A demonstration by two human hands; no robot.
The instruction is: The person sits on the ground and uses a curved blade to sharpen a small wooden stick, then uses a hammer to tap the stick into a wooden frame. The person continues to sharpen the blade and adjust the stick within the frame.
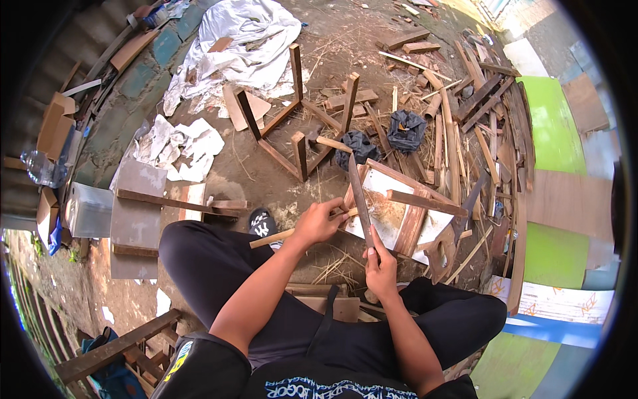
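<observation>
My left hand (320, 223) is closed around a thin, pale wooden stick (271, 239), which sticks out on both sides of the fist. In my right hand (381, 267) is a long knife (361, 203), its dark blade pointing up and away from me. The blade is close to the stick's right end; whether they touch I cannot tell. Beyond both hands lies a wooden frame with a white panel (380, 183), with sawdust scattered on it. A short wooden leg (425, 202) rises from that frame. At its right rests a handsaw (441, 257) with a wooden handle.
An upturned wooden stool frame (279, 156) stands ahead with its legs up. Black plastic bags (407, 131) lie near it. Scrap wood (475, 100) is heaped along the right. White sheeting (232, 50) covers ground at the far left. A grey board (136, 219) lies left of my knee.
</observation>
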